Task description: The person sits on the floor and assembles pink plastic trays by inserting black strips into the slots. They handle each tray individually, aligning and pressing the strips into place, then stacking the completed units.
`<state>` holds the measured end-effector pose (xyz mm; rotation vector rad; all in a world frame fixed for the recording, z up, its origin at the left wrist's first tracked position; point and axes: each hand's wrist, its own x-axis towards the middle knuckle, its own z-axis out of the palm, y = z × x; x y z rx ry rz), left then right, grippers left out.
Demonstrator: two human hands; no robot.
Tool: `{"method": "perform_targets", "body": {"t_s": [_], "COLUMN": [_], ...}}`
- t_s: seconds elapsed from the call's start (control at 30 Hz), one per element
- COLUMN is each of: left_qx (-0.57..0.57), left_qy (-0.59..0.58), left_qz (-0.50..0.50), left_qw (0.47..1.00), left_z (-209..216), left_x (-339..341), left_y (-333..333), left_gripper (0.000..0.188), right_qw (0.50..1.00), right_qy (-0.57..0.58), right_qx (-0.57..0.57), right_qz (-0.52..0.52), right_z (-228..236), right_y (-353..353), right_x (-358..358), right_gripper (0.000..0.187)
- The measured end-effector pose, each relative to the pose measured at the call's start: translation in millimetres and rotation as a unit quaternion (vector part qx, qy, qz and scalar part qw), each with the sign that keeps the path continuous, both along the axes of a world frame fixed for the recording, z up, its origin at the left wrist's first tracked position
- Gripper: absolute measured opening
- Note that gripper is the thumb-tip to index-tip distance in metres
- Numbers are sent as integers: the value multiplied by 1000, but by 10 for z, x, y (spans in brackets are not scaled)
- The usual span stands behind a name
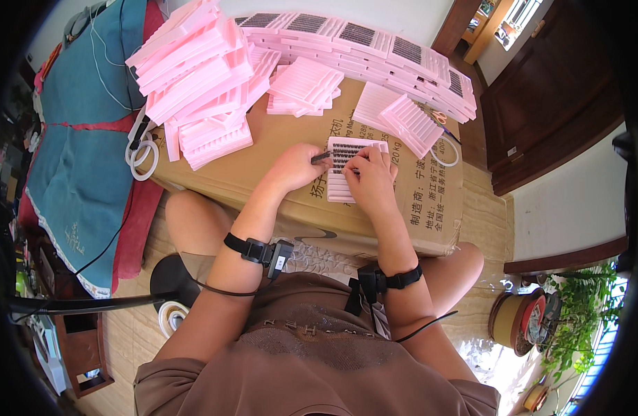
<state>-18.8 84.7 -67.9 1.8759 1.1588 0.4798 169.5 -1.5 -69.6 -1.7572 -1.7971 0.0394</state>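
On a cardboard box (277,149) in front of me lies a small pink ridged tray (338,196). Rows of black lash strips (344,148) fill its upper part, while the lower ridges show bare pink. My left hand (298,168) is closed at the tray's left edge, pinching a short black lash strip (321,158) between thumb and fingers. Over the tray's right side rests my right hand (371,177), its fingers bent and pressed together at the rows. What those fingertips hold, if anything, is hidden.
A tall, uneven stack of pink trays (194,76) rises at the left, with a lower pile (305,84) beside it. Filled trays (360,35) line the far edge. Two loose trays (409,125), orange-handled scissors (439,118) and a white cable ring (446,154) lie right.
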Motion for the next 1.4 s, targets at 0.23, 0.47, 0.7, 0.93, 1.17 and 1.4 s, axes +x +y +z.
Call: {"method": "perform_targets", "body": {"t_s": [0.23, 0.47, 0.7, 0.93, 1.17, 1.4], "left_qx": [12, -5, 82, 115, 76, 57], "left_qy": [3, -11, 54, 72, 41, 36], "left_qz": [-4, -6, 12, 12, 20, 16], "left_qw": [1000, 1000, 995, 991, 996, 998], "left_z": [0, 45, 133, 218, 211, 197], "left_x": [8, 0, 89, 137, 127, 122], "left_y": [-7, -24, -76, -88, -73, -54], "left_gripper": [21, 21, 23, 24, 24, 22], "right_qw": [1000, 1000, 1000, 1000, 995, 996], "right_qy": [-2, 2, -2, 2, 29, 38], "right_qx": [3, 5, 18, -7, -76, -49], "right_qz": [-8, -13, -15, -20, -60, -58], "right_z": [4, -14, -34, 46, 210, 143], "right_y": [-5, 5, 9, -32, -162, -128], "right_x": [-23, -31, -31, -20, 276, 375], "right_gripper": [5, 5, 5, 10, 16, 13]}}
